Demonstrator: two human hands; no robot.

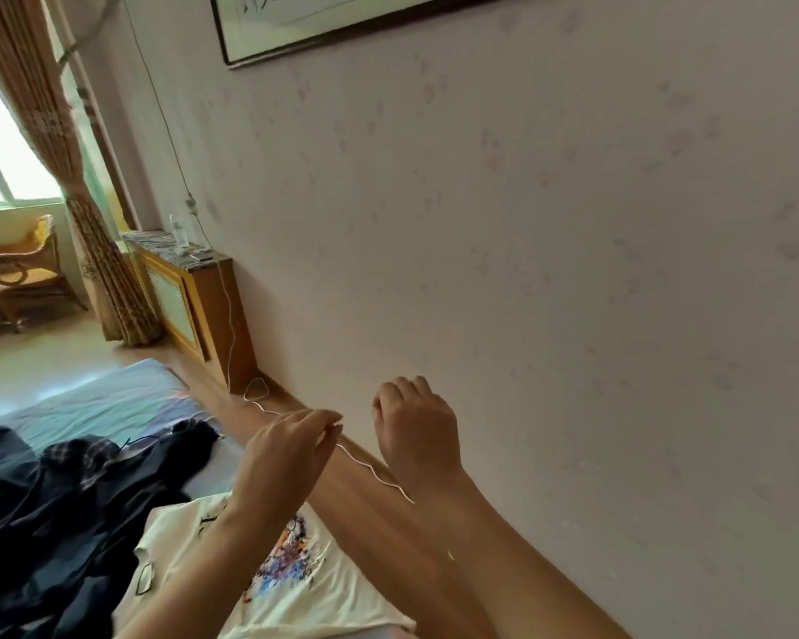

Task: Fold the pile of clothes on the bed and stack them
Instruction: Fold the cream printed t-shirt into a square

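Bed point(88, 398): blue sheet, wrinkled. On it, dark crumpled pile point(65, 491); nearer, cream printed shirt point(296, 588), flat. Above shirt: left hand point(282, 458) pinching thin white cord point(370, 472); right hand point(416, 431) loosely curled, empty.

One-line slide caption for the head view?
Left hand pinches a white cord beside the right hand; clothes wait unfolded.

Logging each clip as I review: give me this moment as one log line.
left hand: pinching white cable | right hand: loosely curled, holds nothing visible | white printed shirt: flat on bed | dark clothes pile: unfolded
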